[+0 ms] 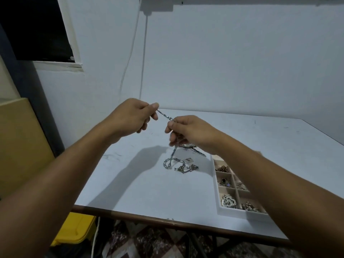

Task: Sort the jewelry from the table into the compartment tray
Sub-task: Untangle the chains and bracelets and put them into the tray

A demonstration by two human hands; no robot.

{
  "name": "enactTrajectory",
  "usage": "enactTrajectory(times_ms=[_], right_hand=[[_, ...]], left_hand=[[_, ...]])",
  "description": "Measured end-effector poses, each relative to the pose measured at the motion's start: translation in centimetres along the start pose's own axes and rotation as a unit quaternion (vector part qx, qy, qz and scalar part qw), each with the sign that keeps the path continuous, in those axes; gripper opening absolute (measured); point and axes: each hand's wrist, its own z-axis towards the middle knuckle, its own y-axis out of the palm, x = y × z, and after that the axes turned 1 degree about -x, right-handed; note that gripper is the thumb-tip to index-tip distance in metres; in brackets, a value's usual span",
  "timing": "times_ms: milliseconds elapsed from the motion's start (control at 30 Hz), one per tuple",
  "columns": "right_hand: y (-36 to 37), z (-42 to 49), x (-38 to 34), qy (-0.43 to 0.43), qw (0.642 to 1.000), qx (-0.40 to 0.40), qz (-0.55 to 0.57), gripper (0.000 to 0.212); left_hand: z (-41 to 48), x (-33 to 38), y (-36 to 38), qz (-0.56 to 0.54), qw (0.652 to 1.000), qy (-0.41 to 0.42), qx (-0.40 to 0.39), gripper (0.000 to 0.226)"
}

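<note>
A silver link chain (164, 114) stretches between both hands above the white table (141, 183). My left hand (134, 114) pinches its upper end. My right hand (188, 130) grips it lower down, and the rest hangs to the table in a loose coil (171, 162). A second silver chain piece (186, 168) lies beside that coil. Under my right hand a shiny metal piece (193, 148) is partly hidden. The white compartment tray (242, 214) sits at the right, my right forearm covering part of it. Its visible compartments hold jewelry, including a sparkling silver piece (228, 201).
A small pale tag (189, 160) lies by the chains. The table's brown front edge (149, 217) is near me. A yellow bin (76, 229) stands on the floor at the left, a tan board (18, 146) leans by the wall, and cables (143, 53) hang down it.
</note>
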Motion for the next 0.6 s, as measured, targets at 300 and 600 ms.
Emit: enactTrajectory(times_ms=[300, 600], right_hand=[[-1.3, -1.1, -2.6, -0.006, 0.992, 0.102, -0.068, 0.032], [-0.2, -2.2, -1.9, -0.002, 0.989, 0.133, -0.07, 0.033]], left_hand=[[-2.5, -3.1, 3.0, -0.081, 0.994, -0.018, -0.064, 0.038], [-2.7, -3.5, 5.1, -0.409, 0.906, -0.106, 0.021, 0.035]])
